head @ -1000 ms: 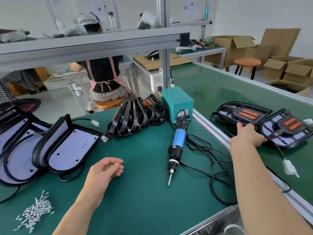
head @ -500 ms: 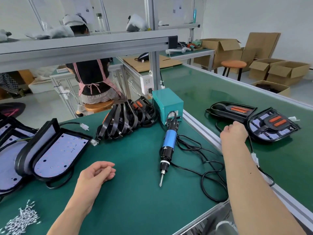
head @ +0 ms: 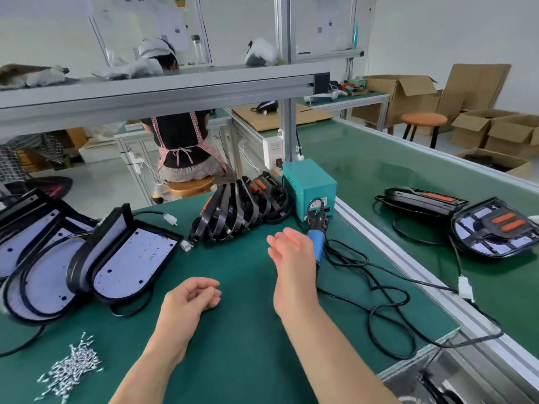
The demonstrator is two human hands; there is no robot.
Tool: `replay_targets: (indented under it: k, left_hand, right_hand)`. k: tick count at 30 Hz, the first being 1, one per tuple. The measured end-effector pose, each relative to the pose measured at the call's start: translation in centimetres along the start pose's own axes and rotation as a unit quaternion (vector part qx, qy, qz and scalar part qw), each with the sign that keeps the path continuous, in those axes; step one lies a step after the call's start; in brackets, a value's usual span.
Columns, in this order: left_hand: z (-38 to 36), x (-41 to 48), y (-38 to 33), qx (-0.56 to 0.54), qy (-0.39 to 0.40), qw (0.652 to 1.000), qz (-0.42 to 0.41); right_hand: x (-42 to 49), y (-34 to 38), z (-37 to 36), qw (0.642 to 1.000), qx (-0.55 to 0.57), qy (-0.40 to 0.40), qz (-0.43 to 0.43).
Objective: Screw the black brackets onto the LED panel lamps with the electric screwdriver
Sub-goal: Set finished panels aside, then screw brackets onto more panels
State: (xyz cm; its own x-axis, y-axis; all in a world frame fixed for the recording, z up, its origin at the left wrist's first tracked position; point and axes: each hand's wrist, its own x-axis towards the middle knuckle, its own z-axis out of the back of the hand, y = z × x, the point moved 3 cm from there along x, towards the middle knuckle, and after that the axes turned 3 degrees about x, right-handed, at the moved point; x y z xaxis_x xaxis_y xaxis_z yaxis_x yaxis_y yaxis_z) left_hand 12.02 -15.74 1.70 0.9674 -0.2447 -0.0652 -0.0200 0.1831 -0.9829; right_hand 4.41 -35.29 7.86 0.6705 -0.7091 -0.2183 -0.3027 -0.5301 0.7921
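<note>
Both hands hold nothing: the spread right hand [head: 288, 252] hovers just left of the electric screwdriver [head: 318, 243], lying front-to-back on the surface [head: 248, 345], while the loosely curled left hand [head: 189, 298] rests farther off.

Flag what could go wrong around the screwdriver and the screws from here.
The cord lies in loose loops beside the screwdriver; lifting the tool may snag it. The screws lie in a loose pile near the left forearm; a sweep could scatter them.
</note>
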Motion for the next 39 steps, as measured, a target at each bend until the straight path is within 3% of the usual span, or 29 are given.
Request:
replay_targets:
  k: [3,5,8,10,15,20,24,28,34,39]
  left_hand:
    - [0.0,0.2,-0.3,-0.046,-0.033,0.998,0.030]
    - [0.0,1.0,-1.1,-0.039,-0.089,0.995,0.025]
    - [0.4,3.3,-3.8,0.090,-0.177,0.979,-0.032]
    - [0.5,5.3,-5.7,0.176,-0.191,0.963,-0.076]
    - [-0.9,9.5,-7.9,0.376,-0.115,0.914,-0.103]
    - [-0.8,12.2,-7.4,0.441,-0.091,0.889,-0.080]
    - [-0.1,11.8,-7.1,0.437,-0.082,0.891,-0.095]
    - [0.2,8.3,-7.0,0.401,-0.073,0.894,-0.185]
    - [0.9,0.9,-4.5,0.415,-0.064,0.862,-0.282]
    - [2.4,-2.5,-2.3,0.464,-0.039,0.830,-0.308]
  right_hand:
    - [-2.5,-6.0,-2.5,0.987,-0.129,0.075,-0.057]
    - [-2.7,-8.2,-2.5,0.971,-0.219,0.097,-0.029]
    - [-3.2,-8.9,-2.5,0.938,-0.322,0.121,0.041]
    - [-3.5,-8.9,-2.6,0.919,-0.362,0.136,0.074]
    - [-3.8,-9.0,-2.6,0.918,-0.358,0.151,0.082]
    - [-3.8,-9.0,-3.0,0.924,-0.337,0.150,0.095]
    - [-3.4,-9.0,-2.9,0.930,-0.321,0.144,0.107]
    - [-2.9,-9.0,-2.7,0.950,-0.262,0.130,0.107]
    - [-3.1,-8.7,-2.8,0.970,-0.200,0.123,0.059]
    - [-2.7,-9.2,-2.6,0.956,-0.258,0.128,0.062]
